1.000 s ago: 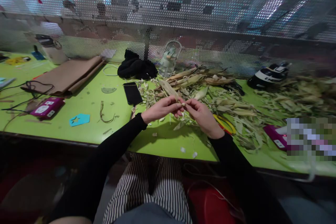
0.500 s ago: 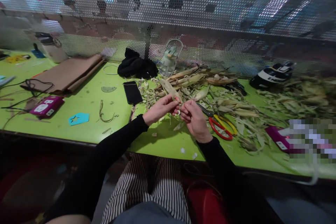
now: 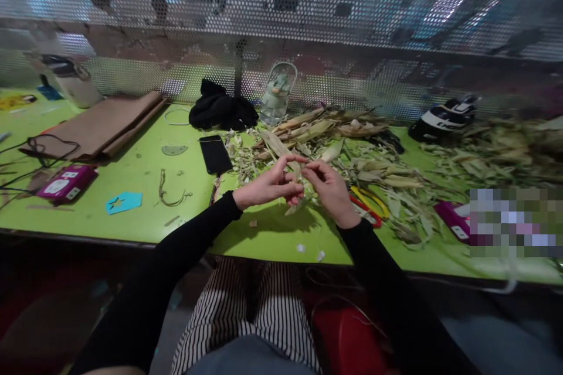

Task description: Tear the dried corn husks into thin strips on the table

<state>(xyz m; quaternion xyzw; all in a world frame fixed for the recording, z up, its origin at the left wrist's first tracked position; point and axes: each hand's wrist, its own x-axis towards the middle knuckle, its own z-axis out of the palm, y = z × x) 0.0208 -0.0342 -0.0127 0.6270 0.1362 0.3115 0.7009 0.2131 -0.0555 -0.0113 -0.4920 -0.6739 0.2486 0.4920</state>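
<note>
My left hand (image 3: 269, 186) and my right hand (image 3: 331, 190) meet above the green table (image 3: 145, 173), both pinching a thin strip of dried husk (image 3: 297, 172) between fingertips. The fingers of each hand are curled round the strip. Just behind the hands lies a heap of dried husks and leaves (image 3: 352, 146). Red and yellow handled scissors (image 3: 373, 206) lie on the table right beside my right wrist, partly hidden by it.
A black phone (image 3: 215, 153), black cloth (image 3: 222, 111) and a clear bottle (image 3: 275, 96) sit behind the hands. Brown paper (image 3: 99, 126), a magenta box (image 3: 64, 183), a blue tag (image 3: 123, 202) and cables lie left. A perforated metal screen (image 3: 308, 23) backs the table.
Both hands have stayed together on the husk strip; my left index finger has lifted and the right hand has shifted slightly over the scissors. The view has tilted a little.
</note>
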